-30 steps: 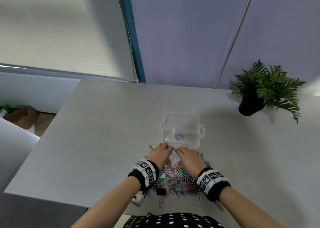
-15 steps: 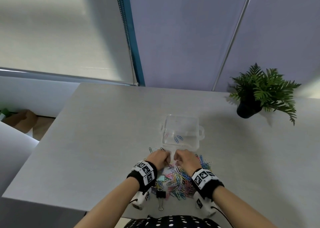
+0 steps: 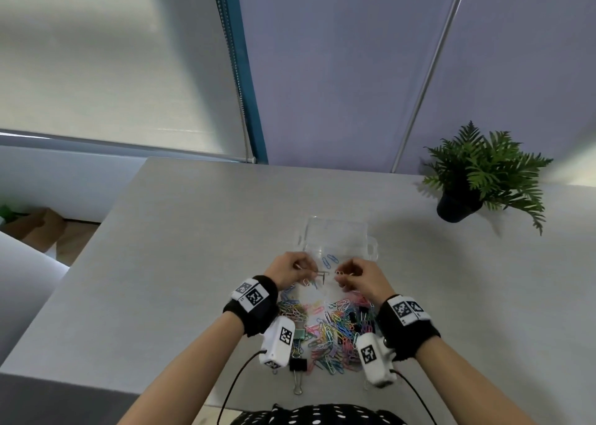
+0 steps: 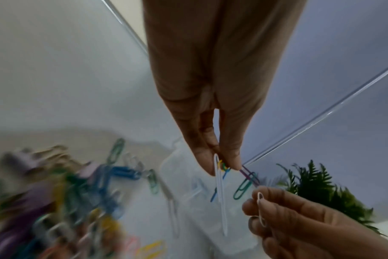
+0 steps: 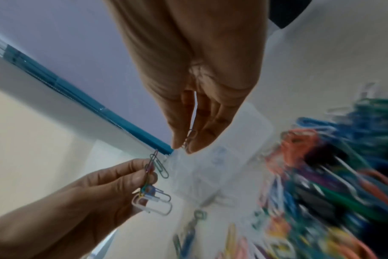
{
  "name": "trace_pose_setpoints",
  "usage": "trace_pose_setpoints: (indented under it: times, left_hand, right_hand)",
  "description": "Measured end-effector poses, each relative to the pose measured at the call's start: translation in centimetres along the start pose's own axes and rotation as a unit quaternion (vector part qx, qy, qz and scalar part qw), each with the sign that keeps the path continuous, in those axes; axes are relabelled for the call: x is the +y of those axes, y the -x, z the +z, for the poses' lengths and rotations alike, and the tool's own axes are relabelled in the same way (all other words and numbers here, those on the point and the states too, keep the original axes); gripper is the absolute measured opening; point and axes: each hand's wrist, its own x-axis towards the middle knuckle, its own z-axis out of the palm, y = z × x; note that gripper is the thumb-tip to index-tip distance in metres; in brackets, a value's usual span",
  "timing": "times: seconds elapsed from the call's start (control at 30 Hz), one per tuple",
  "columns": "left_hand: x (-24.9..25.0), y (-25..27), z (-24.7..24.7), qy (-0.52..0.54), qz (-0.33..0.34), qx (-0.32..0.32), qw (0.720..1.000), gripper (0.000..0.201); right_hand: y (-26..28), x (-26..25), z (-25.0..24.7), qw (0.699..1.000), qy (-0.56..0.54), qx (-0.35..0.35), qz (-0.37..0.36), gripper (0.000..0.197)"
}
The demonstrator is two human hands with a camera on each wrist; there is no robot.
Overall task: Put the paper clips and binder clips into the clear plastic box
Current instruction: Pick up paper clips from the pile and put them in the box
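Note:
The clear plastic box stands open on the table beyond my hands, with two blue paper clips in it. My left hand hovers at the box's near edge. It pinches a small bunch of paper clips, a long white one with green, purple and blue ones. My right hand is level with it and pinches a pale paper clip between thumb and fingers. The colourful pile of clips lies under my wrists. A black binder clip lies near the table's front edge.
A potted fern stands at the back right of the grey table. The table's left edge drops to the floor, where a brown box sits. A window blind and a purple wall lie behind.
Both hands have risen off the pile, each now pinching paper clips, and hover side by side just before the box.

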Motion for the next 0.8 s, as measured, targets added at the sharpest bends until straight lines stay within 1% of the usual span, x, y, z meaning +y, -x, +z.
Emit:
trace_pose_setpoints:
  times: [0.1,0.17,0.2,0.27,0.33,0.4,0.47,0.5,0.57,0.63,0.7,0.8]
  left_hand:
    - [1.7,-1.7,-1.2,-0.007,0.025,0.027,0.999,0.02]
    - [2.6,-2.8,-1.6,-0.041,0.028,0.048,0.998,0.016]
    - [2.8,-3.2,-1.7,-0.07,0.026,0.056,0.996,0.017]
    - [3.0,-3.5,-1.7,-0.129,0.021,0.049,0.99,0.023]
    - [2.7,-3.1,-1.4,-0.171,0.032,0.026,0.984,0.026]
    - [2.2,-2.1,-1.2,-0.184,0.052,0.031,0.981,0.026]
    - [1.1,-0.9,-1.2,-0.176,0.067,0.037,0.981,0.023]
    - [0.3,-0.2,-1.2,-0.172,0.065,0.032,0.982,0.021]
    - [-1.2,0.9,-1.2,-0.194,0.052,0.01,0.98,0.019]
    - [-2.6,1.3,-0.9,-0.247,0.042,-0.007,0.968,0.018]
    - [-3.5,1.2,-0.3,-0.291,0.024,-0.01,0.956,0.023]
    - [-4.4,0.8,1.0,-0.336,0.005,-0.002,0.942,0.041]
  right_hand:
    - [-1.7,-1.3,-0.8,0.999,-0.016,0.031,-0.015,0.014]
    - [-2.9,-1.5,-0.9,0.999,-0.015,0.046,-0.014,0.015]
    - [-3.4,-1.5,-0.8,0.999,-0.005,0.051,-0.011,0.015]
    - [-4.0,-1.2,-0.5,0.998,0.041,0.048,-0.009,0.015]
    - [-4.1,-0.8,-0.4,0.989,0.146,0.02,-0.02,0.02]
    - [-3.3,-0.6,-0.3,0.963,0.263,-0.001,-0.059,0.027]
    - [-1.7,-0.6,0.1,0.939,0.318,0.001,-0.131,0.026]
    - [-0.9,-0.5,0.3,0.928,0.335,-0.009,-0.163,0.024]
    - [0.5,0.2,0.9,0.901,0.383,-0.07,-0.193,0.02]
    - [1.3,1.1,1.5,0.862,0.453,-0.137,-0.182,0.024]
    - [1.2,1.8,2.5,0.826,0.507,-0.17,-0.176,0.04]
    - [0.3,2.2,4.9,0.785,0.555,-0.193,-0.195,0.075]
